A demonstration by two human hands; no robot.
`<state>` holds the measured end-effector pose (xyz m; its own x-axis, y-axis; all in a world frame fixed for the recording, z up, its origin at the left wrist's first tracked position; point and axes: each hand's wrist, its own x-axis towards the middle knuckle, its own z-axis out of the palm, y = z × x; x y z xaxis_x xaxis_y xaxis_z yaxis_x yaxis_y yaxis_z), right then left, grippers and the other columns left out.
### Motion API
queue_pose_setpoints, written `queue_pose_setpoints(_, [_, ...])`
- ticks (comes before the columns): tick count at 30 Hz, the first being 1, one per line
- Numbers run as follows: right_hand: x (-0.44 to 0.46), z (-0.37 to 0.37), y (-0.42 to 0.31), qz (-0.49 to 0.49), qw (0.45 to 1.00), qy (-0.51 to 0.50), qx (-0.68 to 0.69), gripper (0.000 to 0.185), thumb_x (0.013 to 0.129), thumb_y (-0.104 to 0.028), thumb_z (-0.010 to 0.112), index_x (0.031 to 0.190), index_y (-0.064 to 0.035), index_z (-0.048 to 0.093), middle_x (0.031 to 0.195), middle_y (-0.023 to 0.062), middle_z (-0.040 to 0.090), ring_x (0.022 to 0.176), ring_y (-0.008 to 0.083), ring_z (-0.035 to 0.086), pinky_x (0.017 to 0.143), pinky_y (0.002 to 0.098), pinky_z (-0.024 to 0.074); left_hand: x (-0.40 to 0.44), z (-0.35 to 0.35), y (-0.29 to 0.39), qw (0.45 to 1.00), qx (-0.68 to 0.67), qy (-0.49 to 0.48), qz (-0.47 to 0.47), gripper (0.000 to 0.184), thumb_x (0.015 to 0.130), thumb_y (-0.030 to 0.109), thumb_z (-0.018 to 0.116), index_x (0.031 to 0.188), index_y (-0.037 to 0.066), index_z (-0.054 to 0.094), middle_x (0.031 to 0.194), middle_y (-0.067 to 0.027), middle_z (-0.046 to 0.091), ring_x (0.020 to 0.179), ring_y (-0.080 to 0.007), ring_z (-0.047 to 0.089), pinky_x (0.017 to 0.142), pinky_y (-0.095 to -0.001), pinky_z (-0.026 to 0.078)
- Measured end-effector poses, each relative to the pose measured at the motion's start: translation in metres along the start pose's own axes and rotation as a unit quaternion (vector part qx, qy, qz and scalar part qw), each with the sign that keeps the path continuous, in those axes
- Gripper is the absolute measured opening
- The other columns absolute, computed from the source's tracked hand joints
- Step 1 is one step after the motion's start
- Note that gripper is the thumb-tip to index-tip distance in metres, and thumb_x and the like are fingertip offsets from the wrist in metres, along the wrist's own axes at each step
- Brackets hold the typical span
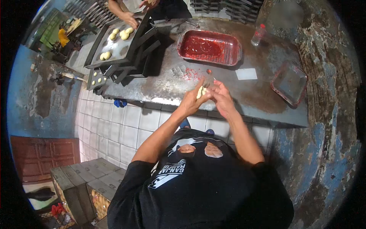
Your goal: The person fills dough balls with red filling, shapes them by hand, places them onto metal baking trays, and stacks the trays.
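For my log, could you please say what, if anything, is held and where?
The left hand holds pale dough in its fingers; the exact part gripped is unclear.

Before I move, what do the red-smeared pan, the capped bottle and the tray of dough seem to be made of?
The pan looks like metal or hard plastic, glossy, with ridges inside. The bottle is probably clear plastic, smooth and see-through. The tray looks like dull grey metal, with thin straight sides and a pale sheen.

Lighting was mod.; bench (160, 91) had glare L of fingers (220, 88), which were sl. blurry; fisheye warped edges, blk corners.
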<state>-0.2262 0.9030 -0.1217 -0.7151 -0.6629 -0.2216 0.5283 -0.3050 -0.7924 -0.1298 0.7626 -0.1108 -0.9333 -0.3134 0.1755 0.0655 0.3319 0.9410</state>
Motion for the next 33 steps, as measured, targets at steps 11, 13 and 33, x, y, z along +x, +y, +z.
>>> queue_pose_setpoints(11, [0.019, 0.059, -0.010, -0.190, 0.946, -0.156, -0.211, 0.060, 0.094, -0.005, 0.069, 0.146, 0.0026, 0.038, 0.111, 0.0163, 0.068, 0.097, 0.0180, 0.068, 0.090, 0.0301, 0.0547, -0.043, -0.077, 0.028, 0.990, 0.025, 0.033, -0.137, 0.059, 0.103, 0.036, 0.061, 0.151, 0.006, 0.046, 0.120, -0.0082, 0.070, 0.110, -0.0154, 0.062, 0.092, -0.0311, 0.051])
queue_pose_setpoints(13, [0.021, 0.072, -0.012, -0.098, 0.961, -0.199, -0.164, 0.058, 0.093, -0.005, 0.070, 0.142, 0.0045, 0.041, 0.105, 0.0127, 0.069, 0.094, 0.0165, 0.067, 0.088, 0.0286, 0.0545, -0.049, -0.082, 0.044, 0.982, 0.005, 0.036, -0.186, 0.065, 0.103, 0.036, 0.061, 0.155, 0.006, 0.040, 0.120, -0.0077, 0.069, 0.112, -0.0145, 0.061, 0.095, -0.0303, 0.050])
queue_pose_setpoints(33, [0.102, 0.338, 0.098, 0.109, 0.978, -0.175, -0.041, 0.038, 0.101, -0.036, 0.066, 0.116, -0.0017, 0.063, 0.098, 0.0005, 0.067, 0.080, 0.0065, 0.061, 0.068, 0.0225, 0.0498, -0.020, -0.305, -0.025, 0.945, -0.210, 0.250, -0.008, 0.055, 0.107, 0.041, 0.049, 0.148, 0.004, 0.052, 0.146, -0.0123, 0.057, 0.136, -0.0218, 0.048, 0.113, -0.0362, 0.037])
